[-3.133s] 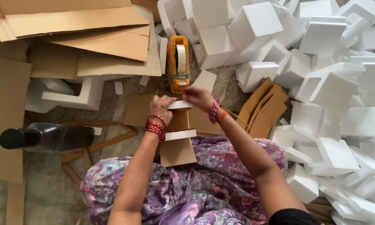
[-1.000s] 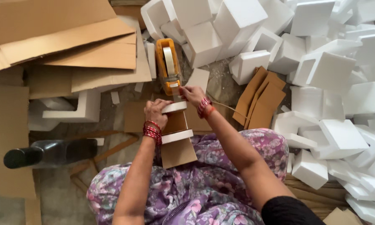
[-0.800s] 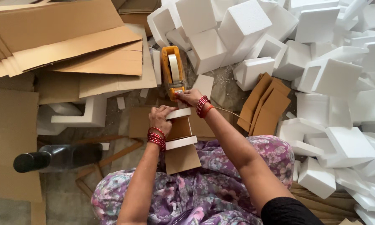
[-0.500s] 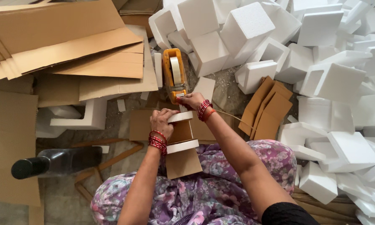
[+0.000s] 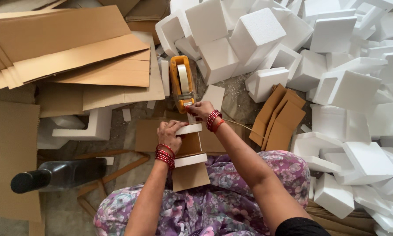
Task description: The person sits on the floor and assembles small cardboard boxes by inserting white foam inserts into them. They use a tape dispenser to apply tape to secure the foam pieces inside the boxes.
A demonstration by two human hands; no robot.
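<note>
Left hand (image 5: 169,133) grips the foam-capped cardboard piece (image 5: 188,150); right hand (image 5: 199,109) pinches the tape dispenser (image 5: 181,83).

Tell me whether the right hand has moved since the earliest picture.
Yes. The right hand has moved away from the body, off the far end of the cardboard bundle, and now touches the near end of the orange tape dispenser.

Under my left hand (image 5: 170,134) sits a small brown cardboard box (image 5: 188,168) capped with two white foam strips; the orange tape dispenser (image 5: 181,83) lies just beyond my right hand (image 5: 199,109), touching its fingertips.
</note>
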